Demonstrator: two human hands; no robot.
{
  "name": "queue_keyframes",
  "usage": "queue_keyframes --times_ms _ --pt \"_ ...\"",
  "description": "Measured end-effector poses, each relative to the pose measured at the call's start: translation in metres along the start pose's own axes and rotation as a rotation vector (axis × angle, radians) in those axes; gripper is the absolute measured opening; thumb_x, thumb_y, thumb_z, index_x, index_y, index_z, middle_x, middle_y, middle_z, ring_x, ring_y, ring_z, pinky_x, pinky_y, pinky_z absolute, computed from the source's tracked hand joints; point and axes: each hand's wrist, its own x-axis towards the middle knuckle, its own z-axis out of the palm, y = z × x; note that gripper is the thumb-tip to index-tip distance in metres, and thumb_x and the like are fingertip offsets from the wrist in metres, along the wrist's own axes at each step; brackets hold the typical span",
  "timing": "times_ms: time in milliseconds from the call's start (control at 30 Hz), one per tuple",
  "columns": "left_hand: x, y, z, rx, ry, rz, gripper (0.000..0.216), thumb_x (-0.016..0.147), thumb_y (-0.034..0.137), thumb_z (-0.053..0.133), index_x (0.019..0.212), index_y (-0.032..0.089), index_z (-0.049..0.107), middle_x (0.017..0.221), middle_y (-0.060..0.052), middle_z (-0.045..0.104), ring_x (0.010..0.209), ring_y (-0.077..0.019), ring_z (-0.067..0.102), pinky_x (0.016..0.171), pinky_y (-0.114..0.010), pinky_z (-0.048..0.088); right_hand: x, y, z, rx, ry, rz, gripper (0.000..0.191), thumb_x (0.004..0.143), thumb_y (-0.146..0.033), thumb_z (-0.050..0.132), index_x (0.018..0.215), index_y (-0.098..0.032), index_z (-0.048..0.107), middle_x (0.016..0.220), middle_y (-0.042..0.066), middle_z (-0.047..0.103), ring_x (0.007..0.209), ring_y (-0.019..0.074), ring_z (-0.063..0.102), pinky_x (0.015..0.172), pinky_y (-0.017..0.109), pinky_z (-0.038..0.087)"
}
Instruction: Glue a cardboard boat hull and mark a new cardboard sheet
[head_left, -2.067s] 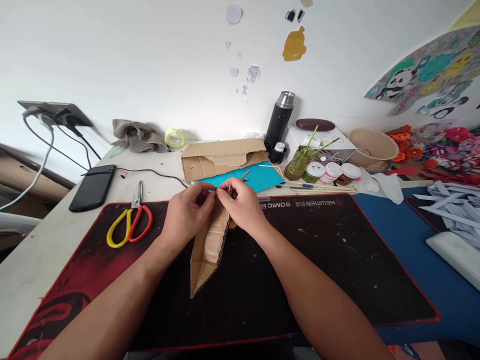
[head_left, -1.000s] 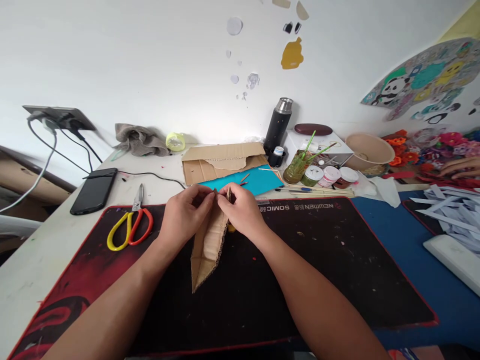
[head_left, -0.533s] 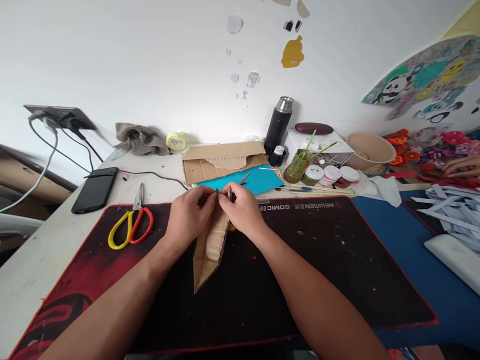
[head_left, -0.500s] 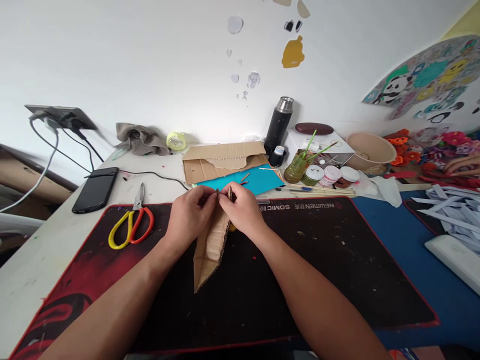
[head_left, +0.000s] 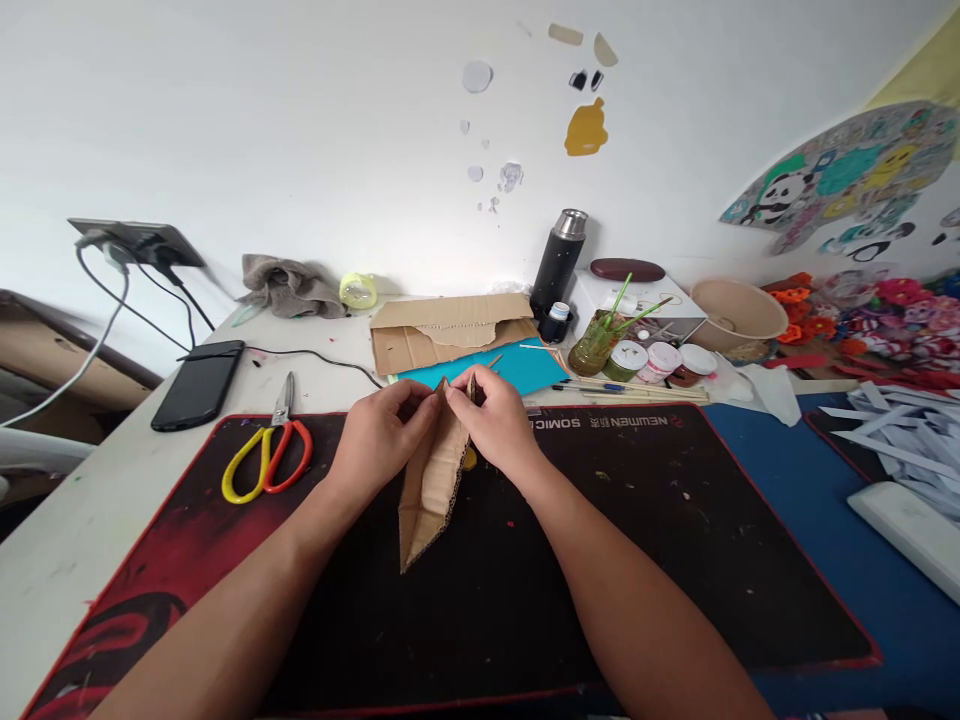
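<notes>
A long folded strip of brown cardboard [head_left: 435, 483] slants over the dark desk mat [head_left: 600, 560], its pointed end toward me. My left hand [head_left: 384, 430] is closed on its far end from the left. From the right, my right hand [head_left: 495, 420] pinches the same end, thumb and fingers close to the left fingertips. Fingers partly cover the upper part of the strip. A small yellow round thing [head_left: 469, 459] shows just under the right hand. Left of the hands lie scissors [head_left: 268, 455] with one yellow and one red handle.
Behind the hands lie a torn cardboard piece [head_left: 405, 345] and a blue sheet [head_left: 517, 368]. A black phone [head_left: 199, 385] is at left. A black thermos [head_left: 559, 262], paint jars [head_left: 628, 358] and a jar of brushes [head_left: 596, 345] stand at the back. Paper strips [head_left: 911, 440] pile up at right.
The view has tilted up and shifted slightly. Both hands still grip the cardboard's far end, and the strip's angle differs a little. Another person's hand at the far right is out of sight now.
</notes>
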Motion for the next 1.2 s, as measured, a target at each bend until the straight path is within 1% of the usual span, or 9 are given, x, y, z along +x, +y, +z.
queue_keyframes --times_ms 67,167,267,367,500,733,1000,1100,1200 --pt "-0.0002 0.0001 0.0003 0.013 0.003 0.002 0.024 0.095 0.045 0.067 0.088 0.023 0.076 0.074 0.001 0.076 0.063 -0.0164 0.065 0.064 -0.028 0.048 0.0003 0.0003 0.0002 0.008 -0.008 0.002 0.016 0.092 -0.036 0.065 0.081 -0.027 0.06 0.076 -0.003 0.06 0.074 0.0193 0.057 0.07 0.033 0.043" --pt "-0.0003 0.0002 0.0012 0.055 0.048 -0.004 0.023 0.096 0.043 0.067 0.087 0.023 0.074 0.074 0.001 0.076 0.063 -0.0159 0.065 0.064 -0.027 0.048 -0.0003 0.0004 0.0019 0.015 -0.027 0.009 0.016 0.094 -0.039 0.065 0.085 -0.026 0.062 0.079 -0.003 0.064 0.076 0.0195 0.059 0.072 0.033 0.044" --pt "0.0001 -0.0002 0.0016 0.077 0.084 0.0 0.022 0.096 0.043 0.067 0.088 0.023 0.074 0.076 0.0 0.077 0.065 -0.0164 0.067 0.066 -0.028 0.048 -0.0013 0.0006 0.0041 -0.016 -0.052 0.054 0.016 0.093 -0.039 0.065 0.087 -0.026 0.062 0.08 -0.003 0.065 0.078 0.02 0.061 0.072 0.033 0.044" --pt "0.0003 -0.0006 0.0009 0.06 0.066 -0.006 0.023 0.096 0.044 0.067 0.09 0.023 0.075 0.078 0.0 0.078 0.067 -0.0175 0.069 0.067 -0.028 0.049 -0.0019 0.0008 0.0051 -0.05 -0.036 0.066 0.016 0.092 -0.038 0.066 0.085 -0.026 0.06 0.078 -0.003 0.064 0.076 0.0201 0.06 0.071 0.034 0.043" --pt "-0.0006 0.0004 0.0 0.038 0.04 -0.006 0.025 0.098 0.045 0.065 0.096 0.023 0.078 0.081 -0.001 0.08 0.068 -0.0186 0.07 0.068 -0.029 0.051 -0.0018 0.001 0.0044 -0.039 0.005 0.024 0.013 0.091 -0.035 0.065 0.083 -0.026 0.059 0.081 -0.002 0.066 0.078 0.0207 0.06 0.074 0.034 0.044" --pt "-0.0009 0.0024 0.0038 0.058 0.043 0.026 0.024 0.097 0.042 0.065 0.092 0.023 0.077 0.08 -0.001 0.079 0.066 -0.0178 0.068 0.065 -0.029 0.049 0.0002 0.0034 0.0046 -0.043 0.007 -0.001 0.016 0.092 -0.035 0.066 0.081 -0.026 0.058 0.078 -0.002 0.064 0.077 0.0203 0.059 0.073 0.033 0.043" --pt "-0.0026 0.0025 0.0087 0.07 0.042 0.025 0.025 0.098 0.041 0.063 0.095 0.023 0.079 0.087 -0.002 0.082 0.073 -0.0192 0.071 0.071 -0.03 0.052 0.0004 0.0029 0.0051 -0.039 0.014 0.018 0.015 0.092 -0.031 0.065 0.08 -0.026 0.057 0.077 -0.004 0.062 0.076 0.0195 0.057 0.073 0.033 0.041" --pt "-0.0025 0.0035 0.008 0.039 0.031 0.0 0.026 0.098 0.042 0.062 0.099 0.023 0.08 0.09 -0.003 0.083 0.074 -0.02 0.072 0.074 -0.03 0.055 0.0005 0.0026 0.0044 -0.032 0.007 0.022 0.015 0.092 -0.032 0.065 0.081 -0.026 0.057 0.077 -0.003 0.062 0.077 0.0196 0.058 0.073 0.033 0.042" --pt "-0.0022 0.0041 0.0069 0.031 0.055 0.001 0.026 0.098 0.042 0.063 0.102 0.023 0.081 0.092 -0.003 0.084 0.076 -0.0203 0.073 0.077 -0.031 0.057 0.0003 0.0007 0.0033 -0.018 0.006 0.012 0.016 0.092 -0.034 0.065 0.081 -0.027 0.057 0.078 -0.003 0.063 0.078 0.0204 0.058 0.074 0.033 0.043"
